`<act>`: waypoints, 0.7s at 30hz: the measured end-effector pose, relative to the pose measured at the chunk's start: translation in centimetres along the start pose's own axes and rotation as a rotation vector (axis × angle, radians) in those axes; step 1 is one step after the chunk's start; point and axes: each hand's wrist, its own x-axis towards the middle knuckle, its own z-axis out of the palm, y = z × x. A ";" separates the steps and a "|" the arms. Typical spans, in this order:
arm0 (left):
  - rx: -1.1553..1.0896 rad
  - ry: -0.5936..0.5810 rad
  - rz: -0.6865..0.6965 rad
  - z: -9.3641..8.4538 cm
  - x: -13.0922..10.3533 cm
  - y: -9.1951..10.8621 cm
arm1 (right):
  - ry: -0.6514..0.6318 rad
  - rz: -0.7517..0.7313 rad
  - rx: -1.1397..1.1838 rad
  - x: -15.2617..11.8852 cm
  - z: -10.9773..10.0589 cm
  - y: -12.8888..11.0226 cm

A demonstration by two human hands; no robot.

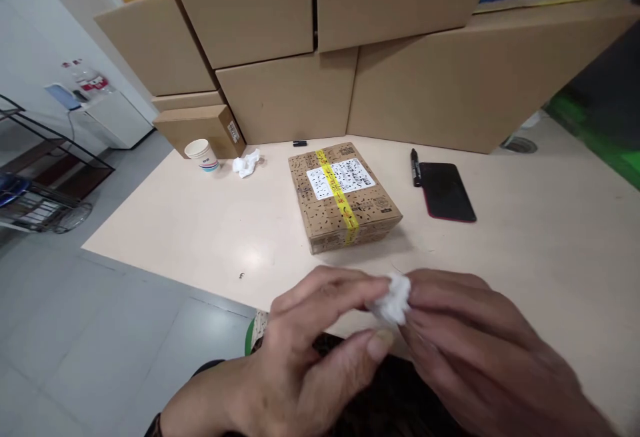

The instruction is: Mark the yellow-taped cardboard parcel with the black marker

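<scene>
A small crumpled white tissue [395, 300] sits between my two hands, close to the table's front edge. My right hand [475, 337] pinches it from the right with the fingers pressed together, slightly blurred. From the left, the fingertips of my left hand [315, 337] press on the tissue, and its thumb curls below. Just beyond my hands lies a cardboard parcel [310, 214], closed with yellow tape [345, 209]. It bears a white label [355, 174], and black marks cover both label and top.
On the table [200, 224] are a black marker [415, 169], a dark phone [447, 190], a black cap [299, 143], a paper cup [201, 155] and another crumpled tissue [246, 163]. Large cardboard boxes [285, 100] wall off the back. A wire rack [35, 184] stands left.
</scene>
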 end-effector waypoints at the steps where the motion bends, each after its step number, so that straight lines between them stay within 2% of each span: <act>1: 0.030 -0.013 0.022 -0.2 1.5 -0.7 | 0.019 -0.132 -0.155 0.6 0.1 0.8; 3: 0.059 0.058 0.073 -0.2 3.1 -2.2 | 0.014 -0.277 -0.269 0.9 0.3 2.4; 4: 0.085 0.096 0.088 -0.1 3.4 -2.9 | -0.002 -0.279 -0.261 0.8 0.3 3.3; 7: 0.156 0.159 0.091 -0.2 3.2 -5.1 | -0.039 -0.172 -0.175 -0.2 -0.1 5.3; 9: 0.204 0.213 0.053 -1.6 4.1 -6.7 | 0.002 -0.119 -0.185 -0.6 -0.8 6.3; 11: 0.243 0.322 0.025 -4.5 6.8 -8.5 | 0.053 -0.077 -0.267 -0.5 -1.7 7.2; 14: 0.265 0.507 0.024 -10.9 13.3 -11.7 | 0.095 -0.045 -0.412 -0.1 -2.7 8.1; 17: 0.284 0.592 -0.022 -17.2 18.7 -15.0 | 0.116 -0.049 -0.499 0.3 -3.1 8.8; 19: 0.382 0.683 -0.066 -20.0 20.2 -17.0 | 0.126 -0.056 -0.537 0.4 -3.1 9.1; 21: 0.514 0.741 -0.123 -21.7 20.2 -18.8 | 0.128 -0.062 -0.569 0.5 -3.2 9.4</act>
